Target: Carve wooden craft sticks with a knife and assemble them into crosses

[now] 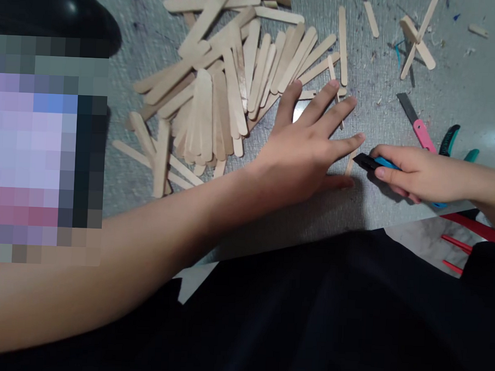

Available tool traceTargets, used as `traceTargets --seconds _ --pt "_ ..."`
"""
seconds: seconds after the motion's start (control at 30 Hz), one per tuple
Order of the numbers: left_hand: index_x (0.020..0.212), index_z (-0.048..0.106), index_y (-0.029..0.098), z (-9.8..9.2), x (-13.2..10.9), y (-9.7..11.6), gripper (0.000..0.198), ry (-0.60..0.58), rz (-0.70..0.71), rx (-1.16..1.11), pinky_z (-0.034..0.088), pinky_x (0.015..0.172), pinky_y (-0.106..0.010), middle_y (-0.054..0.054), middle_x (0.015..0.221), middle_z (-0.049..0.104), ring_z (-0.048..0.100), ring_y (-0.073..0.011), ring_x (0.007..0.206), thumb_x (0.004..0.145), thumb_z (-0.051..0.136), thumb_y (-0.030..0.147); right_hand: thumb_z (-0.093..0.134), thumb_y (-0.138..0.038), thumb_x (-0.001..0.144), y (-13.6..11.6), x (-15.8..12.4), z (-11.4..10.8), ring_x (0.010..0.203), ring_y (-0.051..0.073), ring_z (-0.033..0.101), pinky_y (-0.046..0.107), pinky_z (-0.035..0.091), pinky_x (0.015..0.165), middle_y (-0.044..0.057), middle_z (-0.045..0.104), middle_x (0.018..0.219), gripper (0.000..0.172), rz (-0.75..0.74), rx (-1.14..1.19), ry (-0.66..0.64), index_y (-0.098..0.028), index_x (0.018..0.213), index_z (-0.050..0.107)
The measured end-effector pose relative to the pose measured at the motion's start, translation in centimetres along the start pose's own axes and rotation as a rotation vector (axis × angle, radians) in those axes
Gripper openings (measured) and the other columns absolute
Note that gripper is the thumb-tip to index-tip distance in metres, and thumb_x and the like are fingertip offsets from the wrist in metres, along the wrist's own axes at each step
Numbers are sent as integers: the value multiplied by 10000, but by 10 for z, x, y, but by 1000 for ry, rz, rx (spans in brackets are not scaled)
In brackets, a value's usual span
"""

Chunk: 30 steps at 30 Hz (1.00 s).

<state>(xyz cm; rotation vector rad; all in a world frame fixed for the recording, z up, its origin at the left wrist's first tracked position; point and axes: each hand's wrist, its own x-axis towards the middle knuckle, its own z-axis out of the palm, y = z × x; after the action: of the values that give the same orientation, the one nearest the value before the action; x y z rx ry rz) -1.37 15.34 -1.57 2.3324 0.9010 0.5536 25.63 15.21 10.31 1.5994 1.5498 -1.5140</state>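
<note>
My left hand (311, 136) is spread with its fingers apart over the table, just right of a heap of wooden craft sticks (205, 110). Under and beyond its fingertips lies a narrow strip of stick (332, 69). Another thin wood piece (350, 162) shows between its little finger and thumb. My right hand (412, 173) is closed around a blue utility knife (382, 162), whose dark front end points left toward my left hand. Whether the knife's edge touches the thin wood piece I cannot tell.
A pink-handled cutter (422, 133) and green-and-black handles (450, 141) lie beyond my right hand. Crossed sticks (417, 45) rest at the upper right among wood shavings. A black object (54, 7) fills the upper left, above a blurred-out patch. The table's near edge borders dark clothing.
</note>
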Motion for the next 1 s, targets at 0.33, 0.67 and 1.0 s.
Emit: traceTargets --seconds 0.33,0.67,1.0 --pt "1641 761 415 -4 -1 6 745 -7 -14 42 168 1505 -895 -102 1962 513 360 -543 1874 948 1030 465 712 -631 1173 15 11 -13 543 146 544 293 437 522 -41 629 740 351 -84 161 -216 -293 1125 630" --pt "1687 715 428 -7 -1 7 793 -49 -20 59 141 1523 -862 -90 1990 465 328 -523 1891 957 1007 533 614 -665 1191 21 1 -6 552 177 604 330 446 576 -39 659 744 380 -83 81 -127 -287 1186 641" --pt "1625 766 394 1 -2 -2 723 2 -41 -46 106 1517 -867 -100 1945 525 326 -557 1882 970 973 620 602 -541 1173 1 -6 19 663 250 681 389 431 668 9 711 753 273 -123 -80 188 -290 1066 588"
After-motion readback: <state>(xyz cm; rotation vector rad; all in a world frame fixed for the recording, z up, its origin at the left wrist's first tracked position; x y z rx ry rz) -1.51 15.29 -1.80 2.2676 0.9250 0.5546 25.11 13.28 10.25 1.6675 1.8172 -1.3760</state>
